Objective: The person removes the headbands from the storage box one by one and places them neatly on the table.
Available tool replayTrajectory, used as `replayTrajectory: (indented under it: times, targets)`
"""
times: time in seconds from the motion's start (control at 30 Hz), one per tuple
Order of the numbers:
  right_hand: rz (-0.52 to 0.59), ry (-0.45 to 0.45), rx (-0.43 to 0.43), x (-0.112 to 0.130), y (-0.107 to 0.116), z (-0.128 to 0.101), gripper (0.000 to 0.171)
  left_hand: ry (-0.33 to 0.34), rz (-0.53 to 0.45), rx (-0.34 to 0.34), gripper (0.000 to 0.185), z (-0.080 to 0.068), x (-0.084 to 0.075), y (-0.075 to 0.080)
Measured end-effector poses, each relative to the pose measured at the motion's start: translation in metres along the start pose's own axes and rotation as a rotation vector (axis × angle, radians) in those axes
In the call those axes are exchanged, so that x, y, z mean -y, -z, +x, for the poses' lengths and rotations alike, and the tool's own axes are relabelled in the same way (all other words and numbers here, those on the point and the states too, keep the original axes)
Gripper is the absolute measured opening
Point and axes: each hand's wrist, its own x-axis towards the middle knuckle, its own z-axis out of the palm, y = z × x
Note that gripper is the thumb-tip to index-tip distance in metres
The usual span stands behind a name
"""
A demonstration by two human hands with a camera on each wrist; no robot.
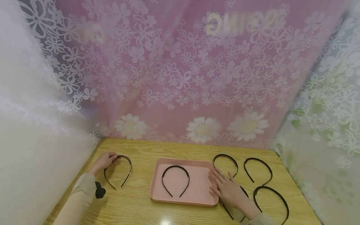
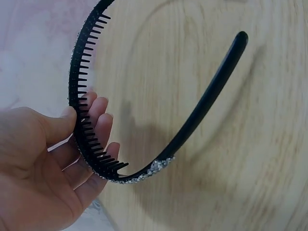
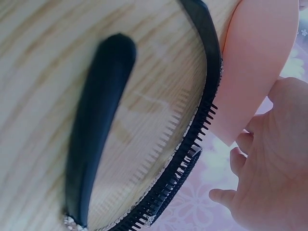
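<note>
At the left of the table, my left hand (image 1: 106,161) pinches a black toothed headband (image 1: 131,167) between thumb and fingers. In the left wrist view this headband (image 2: 79,72) shows comb teeth inside its curve, glittery trim outside and a smooth black end. Another black headband (image 1: 175,167) lies inside the pink tray (image 1: 197,203), its ends toward me. My right hand (image 1: 226,189) reaches over the tray's right rim with its fingers extended. Partly hidden beneath this hand is a black headband (image 1: 227,211); the right wrist view shows a toothed headband (image 3: 180,147) beside the tray.
Right of the tray lie more black headbands, among them one at the back (image 1: 225,155), one farther right (image 1: 258,159) and one nearer me (image 1: 281,198). Flower-patterned curtains (image 1: 182,78) enclose the wooden table (image 1: 135,206) at the back and sides.
</note>
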Motion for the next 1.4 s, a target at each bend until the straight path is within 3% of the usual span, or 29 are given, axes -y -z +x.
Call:
replayTrajectory:
  times: [0.43, 0.63, 1.07, 1.27, 1.4]
  targets:
    - [-0.020, 0.014, -0.005, -0.001, -0.001, -0.001, 0.060, 0.011, 0.110, -0.004, 0.026, 0.000, 0.014, 0.000]
    - [-0.056, -0.003, 0.018, -0.005, -0.005, -0.001, 0.062, 0.053, 0.044, -0.023, 0.030, -0.002, 0.015, 0.001]
    - [-0.056, 0.034, -0.013, -0.002, 0.000, 0.001, 0.060, -0.055, 0.244, -0.103, 0.027, 0.003, 0.023, 0.008]
    - [-0.150, 0.047, -0.034, -0.008, -0.010, -0.001, 0.060, -0.064, 0.257, -0.148, 0.025, 0.002, 0.029, 0.009]
    - [-0.107, 0.047, -0.038, -0.006, -0.007, 0.000, 0.060, -0.050, 0.294, -0.153, 0.025, 0.000, 0.029, 0.013]
